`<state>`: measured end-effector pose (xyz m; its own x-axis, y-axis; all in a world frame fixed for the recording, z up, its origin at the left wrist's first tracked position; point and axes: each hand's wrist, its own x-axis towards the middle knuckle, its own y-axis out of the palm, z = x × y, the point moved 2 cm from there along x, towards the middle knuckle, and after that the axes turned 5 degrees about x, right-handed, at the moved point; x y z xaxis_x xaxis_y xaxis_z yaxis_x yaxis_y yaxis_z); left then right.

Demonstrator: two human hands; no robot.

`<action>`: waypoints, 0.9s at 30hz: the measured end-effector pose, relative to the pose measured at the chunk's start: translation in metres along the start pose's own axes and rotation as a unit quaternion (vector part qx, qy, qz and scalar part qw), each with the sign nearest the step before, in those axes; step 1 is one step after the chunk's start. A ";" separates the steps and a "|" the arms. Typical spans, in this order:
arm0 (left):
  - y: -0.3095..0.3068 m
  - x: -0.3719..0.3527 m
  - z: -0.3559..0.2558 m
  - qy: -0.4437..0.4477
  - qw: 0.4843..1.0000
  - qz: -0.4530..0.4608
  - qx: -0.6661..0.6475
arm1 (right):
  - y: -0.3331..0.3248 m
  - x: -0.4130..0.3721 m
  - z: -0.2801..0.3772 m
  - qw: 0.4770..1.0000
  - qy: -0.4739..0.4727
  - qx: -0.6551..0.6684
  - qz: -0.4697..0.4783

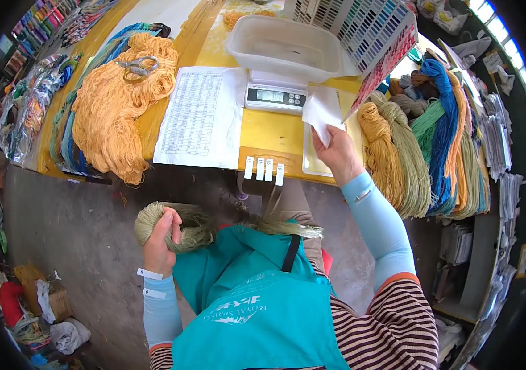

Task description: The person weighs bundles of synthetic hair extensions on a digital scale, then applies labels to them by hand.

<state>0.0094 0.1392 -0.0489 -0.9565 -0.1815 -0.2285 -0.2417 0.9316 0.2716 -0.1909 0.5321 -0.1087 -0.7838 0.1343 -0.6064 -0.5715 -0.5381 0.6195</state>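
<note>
My left hand (163,242) is closed around a pale green skein of yarn (150,220), whose strands trail across my lap. Above the table's front edge, my right hand (339,153) pinches a folded white sheet of paper (323,106). Just left of that paper sits a digital scale (274,97) with a lit display, bearing a translucent plastic tub (284,49). A printed table sheet (200,116) lies left of the scale. Several small white tags (264,169) hang along the table edge. More narrow labels (150,274) are stuck on my left sleeve.
An orange yarn heap (118,102) with scissors (134,68) on top covers the table's left side. Hanks in gold, green and blue (398,148) hang over the right edge. A colour chart (377,43) stands behind the scale. Papers fill a shelf (502,203) at right.
</note>
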 end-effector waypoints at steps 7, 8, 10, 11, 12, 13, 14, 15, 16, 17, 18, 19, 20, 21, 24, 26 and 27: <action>-0.005 -0.005 -0.005 0.002 1.000 -0.014 -0.004 | 0.008 -0.004 0.028 0.994 -0.052 -0.023 -0.095; -0.004 -0.005 -0.004 0.006 1.000 -0.016 -0.003 | 0.006 -0.010 0.033 0.988 -0.075 -0.047 -0.124; -0.004 -0.004 -0.004 0.009 1.000 -0.016 -0.002 | -0.009 -0.007 0.044 0.983 -0.101 -0.086 -0.130; -0.004 -0.004 -0.003 0.005 1.000 -0.014 -0.001 | -0.022 -0.002 0.051 0.982 -0.102 -0.086 -0.132; -0.004 -0.004 -0.003 0.001 1.000 -0.011 -0.001 | -0.034 0.003 0.057 0.991 -0.077 -0.077 -0.081; -0.004 -0.003 -0.003 -0.001 1.000 -0.011 -0.002 | -0.038 0.001 0.061 0.996 -0.051 -0.069 -0.030; -0.003 -0.001 -0.002 -0.009 1.000 -0.007 -0.001 | -0.047 -0.004 0.065 0.995 -0.039 -0.068 -0.054; -0.005 -0.002 -0.003 -0.018 1.000 -0.010 0.001 | -0.051 -0.015 0.068 0.994 -0.048 -0.077 -0.052; -0.012 0.000 0.000 -0.029 0.999 0.002 -0.014 | -0.058 -0.024 0.069 0.994 -0.051 -0.088 -0.048; -0.012 0.002 0.000 -0.031 0.998 -0.013 -0.045 | -0.074 -0.027 0.075 0.990 -0.095 -0.105 -0.014; -0.011 0.004 0.000 -0.032 0.996 -0.030 -0.078 | -0.087 -0.031 0.075 0.983 -0.137 -0.120 0.022; -0.016 0.007 0.004 -0.034 0.993 -0.007 -0.113 | -0.083 -0.047 0.073 0.970 -0.210 -0.121 0.000; -0.015 0.008 0.003 -0.068 0.982 0.036 -0.171 | -0.058 -0.078 0.063 0.948 -0.285 -0.138 -0.037; -0.013 0.010 0.003 -0.063 0.973 0.066 -0.210 | -0.040 -0.100 0.050 0.931 -0.331 -0.154 -0.014; -0.008 0.012 0.001 -0.051 0.958 0.127 -0.254 | -0.008 -0.136 0.009 0.890 -0.365 -0.248 0.110; -0.004 0.012 -0.004 -0.039 0.960 0.158 -0.229 | 0.016 -0.155 -0.034 0.868 -0.277 -0.355 0.208; -0.003 0.011 -0.006 -0.037 0.961 0.152 -0.228 | 0.027 -0.163 -0.059 0.869 -0.167 -0.406 0.227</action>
<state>-0.0013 0.1326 -0.0461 -0.9840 0.1166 -0.1350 -0.0151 0.6997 0.7143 -0.0644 0.4471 -0.0226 -0.9882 -0.0834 -0.1283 0.0683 -0.9907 0.1179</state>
